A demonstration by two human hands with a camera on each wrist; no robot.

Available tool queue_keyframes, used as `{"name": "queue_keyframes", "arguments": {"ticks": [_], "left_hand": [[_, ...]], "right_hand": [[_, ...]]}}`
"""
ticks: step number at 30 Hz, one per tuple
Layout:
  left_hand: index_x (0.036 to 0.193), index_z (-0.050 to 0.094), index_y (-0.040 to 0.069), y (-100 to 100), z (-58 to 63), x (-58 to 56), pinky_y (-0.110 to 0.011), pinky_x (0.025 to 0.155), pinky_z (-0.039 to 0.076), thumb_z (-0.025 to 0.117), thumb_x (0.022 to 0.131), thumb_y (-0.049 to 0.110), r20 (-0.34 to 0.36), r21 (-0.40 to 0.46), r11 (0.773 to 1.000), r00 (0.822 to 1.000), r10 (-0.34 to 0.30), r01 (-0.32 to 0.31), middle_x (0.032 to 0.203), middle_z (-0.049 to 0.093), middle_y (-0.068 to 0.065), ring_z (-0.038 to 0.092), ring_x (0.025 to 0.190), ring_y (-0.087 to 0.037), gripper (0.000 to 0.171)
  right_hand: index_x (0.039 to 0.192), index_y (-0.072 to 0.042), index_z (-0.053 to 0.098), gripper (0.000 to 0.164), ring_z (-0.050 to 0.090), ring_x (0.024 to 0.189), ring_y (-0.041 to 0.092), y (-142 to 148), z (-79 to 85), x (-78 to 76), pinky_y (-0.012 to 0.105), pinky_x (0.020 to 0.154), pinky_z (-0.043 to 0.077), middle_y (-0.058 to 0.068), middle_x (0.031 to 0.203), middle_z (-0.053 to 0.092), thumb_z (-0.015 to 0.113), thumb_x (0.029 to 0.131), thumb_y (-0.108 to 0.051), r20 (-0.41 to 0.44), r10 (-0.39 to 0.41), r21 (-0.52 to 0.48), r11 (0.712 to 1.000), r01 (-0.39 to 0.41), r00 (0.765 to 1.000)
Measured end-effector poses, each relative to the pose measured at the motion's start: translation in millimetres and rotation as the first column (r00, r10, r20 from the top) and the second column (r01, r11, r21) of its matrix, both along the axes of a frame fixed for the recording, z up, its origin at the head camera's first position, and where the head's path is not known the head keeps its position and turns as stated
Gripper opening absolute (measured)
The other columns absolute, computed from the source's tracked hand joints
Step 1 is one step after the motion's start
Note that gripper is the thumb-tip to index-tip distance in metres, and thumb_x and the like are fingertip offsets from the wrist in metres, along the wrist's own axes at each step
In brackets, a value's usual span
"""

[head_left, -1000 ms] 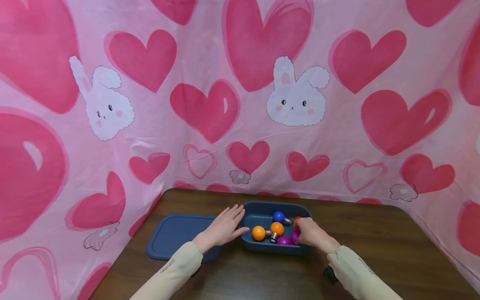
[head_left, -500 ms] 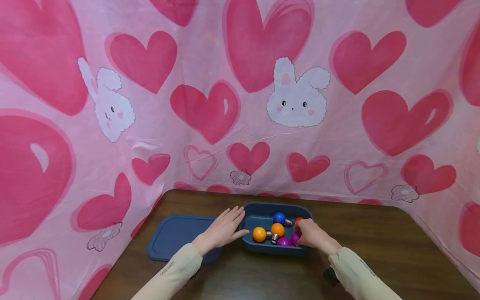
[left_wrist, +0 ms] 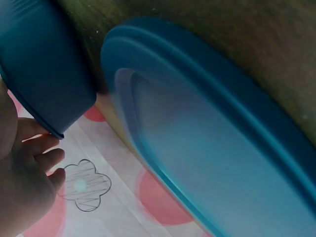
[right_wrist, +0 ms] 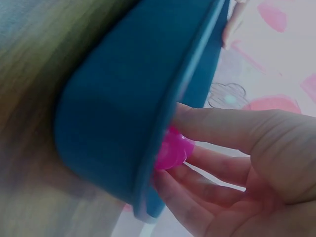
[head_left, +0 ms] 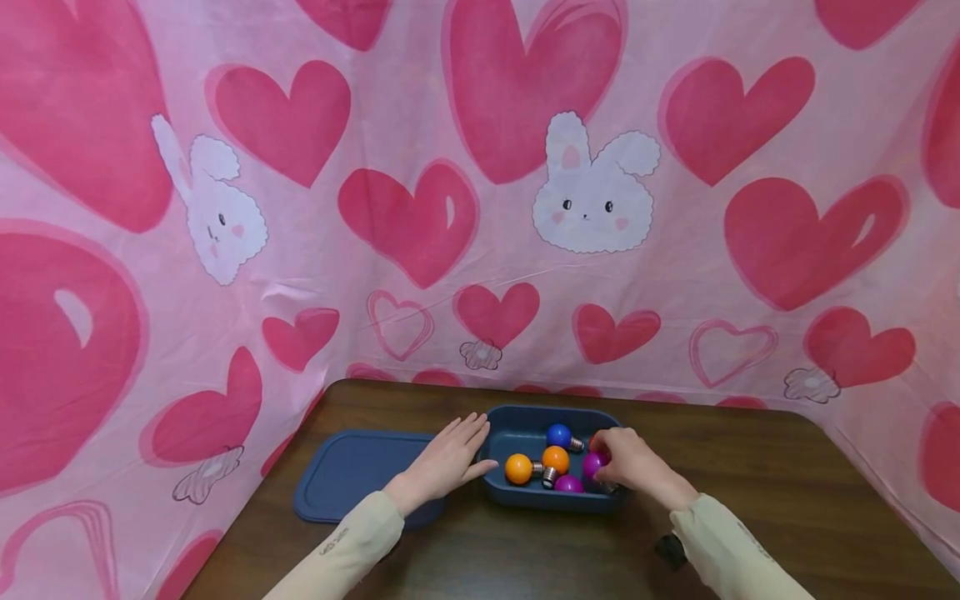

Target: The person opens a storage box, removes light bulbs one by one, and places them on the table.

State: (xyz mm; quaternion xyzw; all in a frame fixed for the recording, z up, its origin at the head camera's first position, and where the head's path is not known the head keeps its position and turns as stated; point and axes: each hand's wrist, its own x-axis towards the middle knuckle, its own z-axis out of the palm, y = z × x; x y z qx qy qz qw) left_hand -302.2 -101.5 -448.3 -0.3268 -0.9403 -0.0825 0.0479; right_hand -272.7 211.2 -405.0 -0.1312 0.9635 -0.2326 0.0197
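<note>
A dark blue plastic box (head_left: 517,498) holds several colored light bulbs. My left hand (head_left: 444,461) lies with straight fingers at its left rim; in the left wrist view those fingertips are right at the edge of the box (left_wrist: 44,64). At the box's right end, my right hand (head_left: 637,465) pinches a purple bulb (head_left: 595,464), which shows magenta between thumb and fingers in the right wrist view. Beside it in the box are another purple bulb (head_left: 569,483), two orange bulbs (head_left: 517,468) and a blue bulb (head_left: 558,435). A red bulb is mostly hidden behind the right hand.
A flat blue lid (head_left: 352,475) lies on the brown wooden table (head_left: 750,483), left of the box and partly under the left forearm. A pink curtain (head_left: 675,275) with hearts and rabbits hangs behind the table and along its sides.
My right hand has shifted slightly right, and the purple bulb in its fingers has turned and come more into view. The left hand has stayed at the box's rim.
</note>
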Motion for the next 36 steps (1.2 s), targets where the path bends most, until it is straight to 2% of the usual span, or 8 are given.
{"name": "queue_keyframes", "arguments": {"ticks": [8,17,25,30,36], "left_hand": [[0.151,0.042,0.008,-0.2,-4.3,-0.7,-0.047,0.124,0.026,0.048,0.099,0.053,-0.013,0.003,1.0,1.0,-0.002,0.003,0.16,0.039,-0.008,0.033,0.15,-0.027,0.068],[0.151,0.042,0.008,0.4,-3.3,-1.0,-0.049,0.124,0.026,0.048,0.099,0.054,0.001,0.003,1.0,1.0,0.003,-0.003,0.16,0.038,-0.007,0.033,0.15,-0.026,0.069],[0.151,0.041,0.008,-0.1,-4.1,-2.6,-0.049,0.124,0.026,0.046,0.099,0.055,-0.011,0.006,1.0,1.0,-0.005,0.005,0.16,0.038,-0.008,0.033,0.151,-0.026,0.07],[0.151,0.042,0.008,-0.4,-5.1,-3.7,-0.049,0.124,0.027,0.045,0.099,0.056,-0.027,0.002,1.0,1.0,-0.01,0.01,0.159,0.039,-0.008,0.034,0.15,-0.026,0.07],[0.15,0.043,0.007,0.0,-2.2,-0.9,-0.049,0.124,0.027,0.048,0.099,0.053,-0.02,0.022,1.0,1.0,-0.011,0.011,0.158,0.04,-0.009,0.035,0.149,-0.027,0.069]], "right_hand": [[0.102,0.0,0.07,0.033,0.058,0.079,0.015,9.0,8.5,-0.7,0.035,0.07,0.062,0.008,0.09,0.069,0.085,0.072,-0.006,-0.022,0.009,-0.038,0.999,-0.01,1.0],[0.101,0.005,0.069,0.036,0.062,0.079,0.021,22.6,22.6,-2.2,0.041,0.074,0.061,0.014,0.09,0.07,0.086,0.072,-0.009,-0.148,0.043,-0.004,0.999,-0.044,0.988],[0.105,0.007,0.068,0.038,0.066,0.081,0.023,37.1,28.4,-3.2,0.042,0.074,0.062,0.016,0.092,0.072,0.083,0.075,-0.01,-0.139,-0.001,-0.04,0.999,-0.004,0.99],[0.102,0.006,0.068,0.035,0.067,0.079,0.024,46.7,29.1,-3.2,0.042,0.073,0.061,0.016,0.089,0.073,0.083,0.074,-0.011,-0.172,-0.009,-0.054,0.999,0.0,0.985],[0.103,0.005,0.068,0.036,0.068,0.081,0.026,59.8,27.3,-4.3,0.043,0.074,0.061,0.018,0.093,0.073,0.083,0.075,-0.012,-0.168,-0.028,-0.066,0.998,0.017,0.985]]}}
